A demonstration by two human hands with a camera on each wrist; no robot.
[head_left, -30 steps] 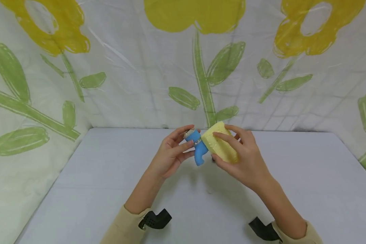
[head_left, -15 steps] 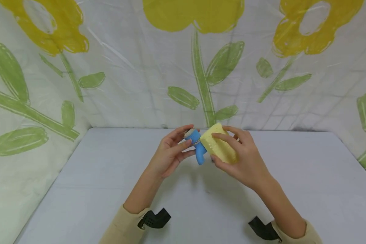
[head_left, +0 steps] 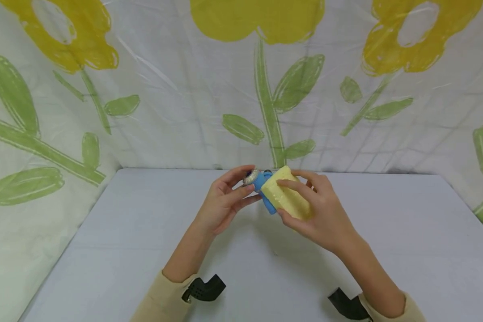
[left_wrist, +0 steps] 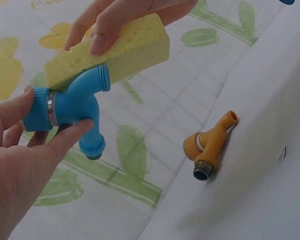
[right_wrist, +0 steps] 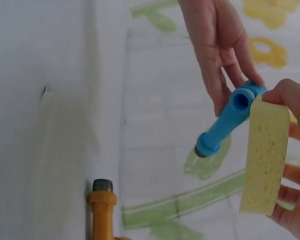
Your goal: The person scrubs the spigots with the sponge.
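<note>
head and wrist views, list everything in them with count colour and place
blue fitting: 1, blue with a silver band, in the left hand
sponge: 1, yellow, in the right hand, next to the blue fitting
orange fitting: 1, orange with a dark threaded end, on the table
small mark: 1, dark, on the table
cut-off object: 1, dark blue, top right edge of the left wrist view, too cropped to name
table: 1, white, below the hands
backdrop: 1, white with yellow flowers and green leaves, behind the table
wrist devices: 2, black, one at each cuff
sleeves: 2, beige, on the forearms
hands: 2, bare, above the table
</note>
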